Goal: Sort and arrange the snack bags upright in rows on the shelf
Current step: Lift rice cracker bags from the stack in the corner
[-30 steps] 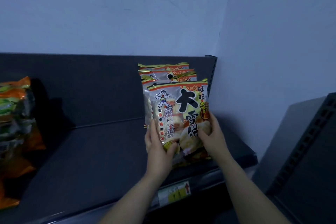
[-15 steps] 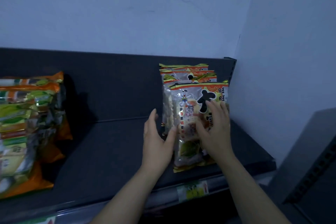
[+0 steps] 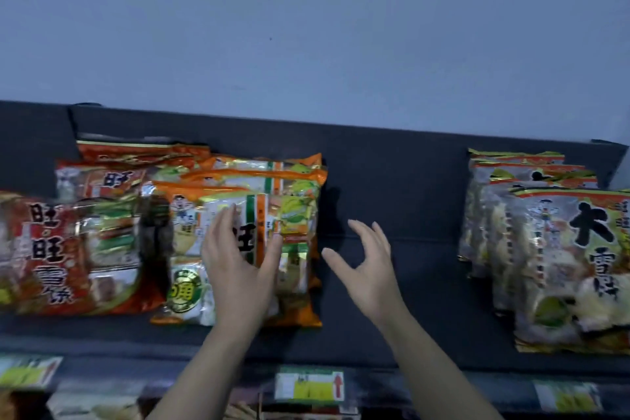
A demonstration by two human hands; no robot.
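Both hands have left the white bags (image 3: pixel 562 266), which they were handling half a second ago, and have come across to the orange bags (image 3: pixel 293 215); the view has swung with them.

The left hand (image 3: pixel 238 269) is raised in front of the foremost orange bag. Its fingers (image 3: pixel 223 225) are straight and close together and the thumb stands out to the side. Whether the palm touches the bag cannot be told. The right hand (image 3: pixel 370 273) is just right of the orange bags, over a bare stretch of the shelf (image 3: pixel 409 317). Its fingers (image 3: pixel 361 239) are spread and slightly bent, and it holds nothing.

The orange bags stand upright one behind another in a row that runs back to the shelf's rear panel. Just left of them are the red bags (image 3: pixel 51 249), also upright; the nearest one overlaps the orange front bag's left edge. Well to the right of the orange bags, across the bare stretch, the white bags stand upright in their own row, front bag facing out.

Below the orange bags, on the shelf's front edge, a tag (image 3: pixel 308 385) shows a red arrow. Above and behind them is a plain wall (image 3: pixel 306 27).
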